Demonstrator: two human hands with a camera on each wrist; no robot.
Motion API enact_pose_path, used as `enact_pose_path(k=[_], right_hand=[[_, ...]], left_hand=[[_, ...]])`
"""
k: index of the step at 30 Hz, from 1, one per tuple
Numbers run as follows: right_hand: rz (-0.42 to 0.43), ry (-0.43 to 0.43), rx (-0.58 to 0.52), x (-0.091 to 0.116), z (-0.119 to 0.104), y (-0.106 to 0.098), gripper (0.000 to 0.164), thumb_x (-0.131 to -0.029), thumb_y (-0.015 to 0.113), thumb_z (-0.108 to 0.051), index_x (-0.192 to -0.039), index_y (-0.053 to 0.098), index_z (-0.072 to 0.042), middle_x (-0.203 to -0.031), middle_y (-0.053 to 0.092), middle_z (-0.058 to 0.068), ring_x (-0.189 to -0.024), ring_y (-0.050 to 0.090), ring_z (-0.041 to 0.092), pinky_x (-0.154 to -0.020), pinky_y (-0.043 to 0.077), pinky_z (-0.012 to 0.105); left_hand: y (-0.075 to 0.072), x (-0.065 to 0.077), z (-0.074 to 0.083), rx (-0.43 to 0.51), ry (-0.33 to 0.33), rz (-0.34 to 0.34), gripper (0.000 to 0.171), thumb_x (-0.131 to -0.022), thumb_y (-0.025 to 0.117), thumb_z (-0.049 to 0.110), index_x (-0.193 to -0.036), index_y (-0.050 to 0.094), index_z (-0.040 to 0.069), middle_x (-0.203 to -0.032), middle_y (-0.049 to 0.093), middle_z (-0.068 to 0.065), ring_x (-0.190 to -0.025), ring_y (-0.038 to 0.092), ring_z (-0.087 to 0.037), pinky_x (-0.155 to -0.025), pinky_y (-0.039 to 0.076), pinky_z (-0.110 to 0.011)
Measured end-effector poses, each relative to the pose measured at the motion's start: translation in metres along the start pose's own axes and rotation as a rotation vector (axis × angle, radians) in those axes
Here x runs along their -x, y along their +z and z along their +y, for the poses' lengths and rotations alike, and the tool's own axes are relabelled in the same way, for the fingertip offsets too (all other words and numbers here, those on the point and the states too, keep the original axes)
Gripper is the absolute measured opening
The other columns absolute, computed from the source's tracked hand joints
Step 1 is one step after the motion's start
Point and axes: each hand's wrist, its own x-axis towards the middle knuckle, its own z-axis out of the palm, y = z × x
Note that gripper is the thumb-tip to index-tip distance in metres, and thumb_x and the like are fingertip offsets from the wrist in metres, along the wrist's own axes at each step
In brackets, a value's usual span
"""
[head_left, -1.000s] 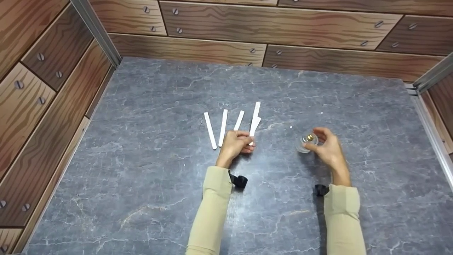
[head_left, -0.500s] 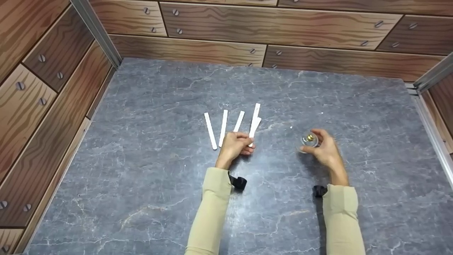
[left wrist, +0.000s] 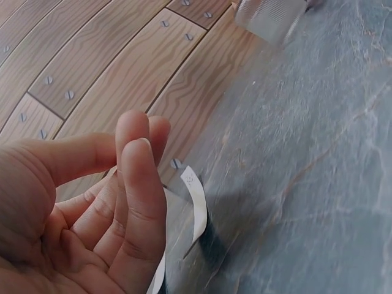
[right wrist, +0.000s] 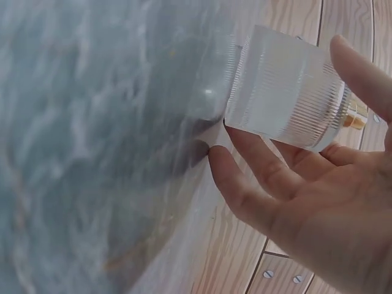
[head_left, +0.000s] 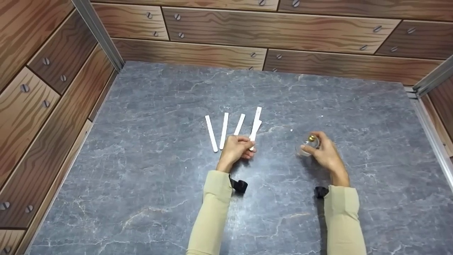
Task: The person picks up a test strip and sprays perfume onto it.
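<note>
We take the glass bottle [right wrist: 278, 89] as our landmark: it is clear and ribbed, with a gold nozzle [head_left: 311, 138] on top, and we see the right hand [head_left: 326, 152] holding it from its right side, thumb and fingers curled round it. We cannot tell whether the bottle's base touches the marbled table [head_left: 141, 170]. Well to the left of the bottle, the left hand [head_left: 235, 148] has its thumb and fingertips together, pinching the near end of a paper strip [head_left: 255, 132]. Also left of the bottle, and reaching a little farther back than it, another white strip [head_left: 258, 114] shows behind the pinched one; farther left of the bottle we find three more strips [head_left: 211, 134] spread in a row, the nearest of them partly hidden by the left hand. Behind the bottle, well apart from it, stands a wood-patterned wall [head_left: 276, 32].
</note>
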Motion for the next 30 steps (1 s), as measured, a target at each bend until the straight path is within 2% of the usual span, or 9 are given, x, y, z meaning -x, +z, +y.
enact_pose_path(k=[3, 6, 8, 10, 13, 16, 20, 26, 30], right_hand=[[0.015, -0.002, -0.078, 0.002, -0.002, 0.000, 0.057, -0.097, 0.068, -0.006, -0.139, 0.039, 0.017, -0.129, 0.050, 0.033, -0.115, 0.049, 0.038, -0.097, 0.042, 0.039], [0.021, -0.005, -0.178, 0.003, -0.004, -0.001, 0.053, -0.097, 0.067, -0.005, -0.136, 0.039, 0.017, -0.121, 0.053, 0.024, -0.099, 0.053, 0.021, -0.083, 0.046, 0.024], [-0.001, 0.006, -0.256, 0.004, -0.005, -0.001, 0.051, -0.098, 0.066, -0.005, -0.135, 0.038, 0.015, -0.118, 0.052, 0.016, -0.089, 0.054, 0.010, -0.073, 0.049, 0.018], [-0.024, 0.023, -0.327, 0.005, -0.006, -0.002, 0.048, -0.099, 0.064, -0.006, -0.134, 0.037, 0.013, -0.116, 0.050, 0.011, -0.081, 0.056, 0.003, -0.068, 0.054, 0.018], [-0.044, 0.061, -0.440, 0.005, -0.008, -0.002, 0.043, -0.101, 0.061, -0.009, -0.132, 0.036, 0.010, -0.117, 0.049, 0.008, -0.084, 0.061, 0.004, -0.069, 0.059, 0.023], [-0.026, 0.083, -0.581, 0.005, -0.011, -0.001, 0.036, -0.103, 0.057, -0.008, -0.128, 0.036, 0.006, -0.115, 0.049, 0.009, -0.087, 0.062, 0.009, -0.073, 0.062, 0.030], [-0.024, 0.090, -0.744, 0.006, -0.014, 0.000, 0.035, -0.106, 0.050, -0.010, -0.133, 0.031, 0.002, -0.117, 0.046, 0.014, -0.091, 0.064, 0.016, -0.078, 0.063, 0.041], [-0.010, 0.106, -0.731, 0.008, -0.013, -0.001, 0.052, -0.108, 0.048, -0.020, -0.147, 0.023, 0.004, -0.124, 0.040, 0.018, -0.085, 0.067, 0.018, -0.067, 0.062, 0.031], [0.055, 0.111, -0.740, 0.008, -0.012, 0.004, 0.057, -0.103, 0.057, -0.007, -0.151, 0.025, -0.003, -0.112, 0.050, 0.012, -0.069, 0.071, 0.019, -0.051, 0.057, 0.023]], left_hand=[[0.000, 0.002, 0.000, -0.007, 0.003, 0.004, 0.009, -0.093, 0.067, -0.004, -0.097, 0.068, -0.012, -0.066, 0.068, -0.010, -0.047, 0.061, -0.007, -0.046, 0.053, -0.017], [0.000, 0.003, 0.000, -0.016, 0.009, -0.001, 0.009, -0.093, 0.066, -0.004, -0.096, 0.068, -0.012, -0.066, 0.068, -0.009, -0.047, 0.061, -0.007, -0.045, 0.053, -0.017], [0.000, 0.004, 0.000, -0.016, 0.010, -0.007, 0.008, -0.093, 0.066, -0.004, -0.096, 0.069, -0.012, -0.065, 0.068, -0.009, -0.047, 0.061, -0.007, -0.045, 0.053, -0.017], [0.000, 0.004, 0.000, -0.014, 0.010, -0.010, 0.009, -0.093, 0.066, -0.004, -0.096, 0.069, -0.012, -0.065, 0.068, -0.009, -0.047, 0.061, -0.007, -0.045, 0.053, -0.017], [-0.001, 0.005, 0.000, -0.015, 0.012, -0.008, 0.009, -0.093, 0.066, -0.004, -0.096, 0.069, -0.012, -0.065, 0.068, -0.008, -0.047, 0.061, -0.007, -0.045, 0.053, -0.017], [-0.001, 0.005, 0.000, -0.019, 0.016, -0.010, 0.009, -0.094, 0.065, -0.004, -0.097, 0.068, -0.012, -0.066, 0.068, -0.009, -0.048, 0.061, -0.007, -0.046, 0.053, -0.017], [-0.001, 0.005, 0.000, -0.026, 0.023, -0.018, 0.010, -0.094, 0.065, -0.004, -0.099, 0.067, -0.013, -0.068, 0.069, -0.011, -0.048, 0.062, -0.007, -0.047, 0.054, -0.017], [-0.001, 0.007, -0.001, -0.026, 0.036, -0.031, 0.010, -0.094, 0.065, -0.005, -0.099, 0.067, -0.013, -0.069, 0.070, -0.013, -0.047, 0.061, -0.007, -0.046, 0.053, -0.017], [-0.001, 0.007, -0.004, -0.023, 0.039, -0.034, 0.009, -0.094, 0.065, -0.005, -0.098, 0.066, -0.013, -0.070, 0.071, -0.015, -0.047, 0.061, -0.007, -0.046, 0.053, -0.017]])
